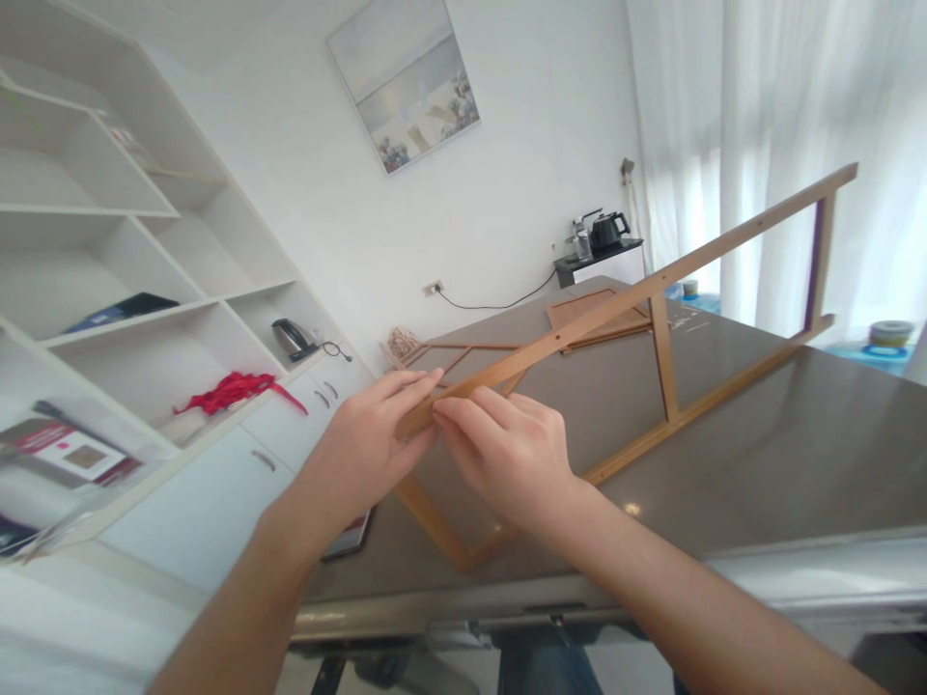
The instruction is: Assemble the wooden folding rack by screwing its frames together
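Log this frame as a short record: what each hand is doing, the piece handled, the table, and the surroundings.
Left hand: gripping the near end of the upper rail
Right hand: fingertips pinched at that end; anything small between them is hidden
Piece handled: ladder-like wooden frame, tilted up over the table
Table: grey-brown; a wooden panel lies farther back
Shelves: red bundle, kettle
Wall: framed picture

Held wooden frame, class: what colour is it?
The frame is light golden brown in the head view.
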Available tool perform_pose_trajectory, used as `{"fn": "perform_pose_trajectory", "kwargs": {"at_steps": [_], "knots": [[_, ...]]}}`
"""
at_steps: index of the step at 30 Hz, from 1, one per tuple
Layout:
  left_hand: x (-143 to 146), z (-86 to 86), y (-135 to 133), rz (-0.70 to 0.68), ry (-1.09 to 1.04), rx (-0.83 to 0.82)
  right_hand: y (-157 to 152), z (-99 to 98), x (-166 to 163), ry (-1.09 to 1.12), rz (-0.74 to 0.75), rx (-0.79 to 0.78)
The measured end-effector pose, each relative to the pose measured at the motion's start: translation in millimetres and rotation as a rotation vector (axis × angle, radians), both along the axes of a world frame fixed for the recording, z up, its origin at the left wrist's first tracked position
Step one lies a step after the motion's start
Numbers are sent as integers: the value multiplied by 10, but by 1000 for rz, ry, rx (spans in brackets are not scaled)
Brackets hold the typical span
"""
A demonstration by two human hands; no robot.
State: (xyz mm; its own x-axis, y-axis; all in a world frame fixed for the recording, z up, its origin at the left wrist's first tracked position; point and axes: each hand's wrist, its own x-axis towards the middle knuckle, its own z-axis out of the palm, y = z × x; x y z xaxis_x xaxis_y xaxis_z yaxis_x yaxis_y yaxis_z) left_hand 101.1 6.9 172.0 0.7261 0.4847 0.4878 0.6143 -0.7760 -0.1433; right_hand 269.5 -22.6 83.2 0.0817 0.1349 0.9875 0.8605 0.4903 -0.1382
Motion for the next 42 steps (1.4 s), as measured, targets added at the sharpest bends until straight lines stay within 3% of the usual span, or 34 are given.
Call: {"fn": "perform_pose_trajectory", "kwargs": {"at_steps": [15, 31, 42], "knots": [[31, 14, 14, 68, 101, 7, 29, -1, -1, 38, 95, -139], [-38, -18, 58, 23, 164, 74, 19, 9, -23, 21, 86, -156], [-30, -6, 36, 62, 183, 28, 4, 7, -9, 45, 142, -175]]}}
